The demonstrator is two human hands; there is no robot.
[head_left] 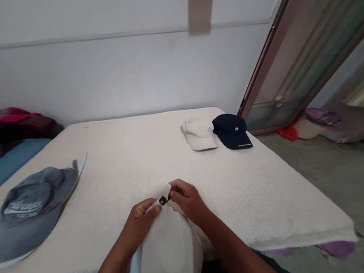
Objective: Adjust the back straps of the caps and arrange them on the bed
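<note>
A cream cap (169, 256) is at the near edge of the table, its back strap end toward the table's middle. My left hand (142, 220) pinches the strap beside a small dark buckle (163, 201). On the other side of the buckle, my right hand (186, 198) is closed on the strap's pale free end (167, 191), which sticks up between the hands. Something pale blue (134, 271) shows along the cap's left side.
A grey-blue cap (35, 206) lies at the left on the cream-covered table (132, 159). A beige cap (199, 133) and a navy cap (232, 130) sit side by side at the back right. Behind stands a white wall (112, 78).
</note>
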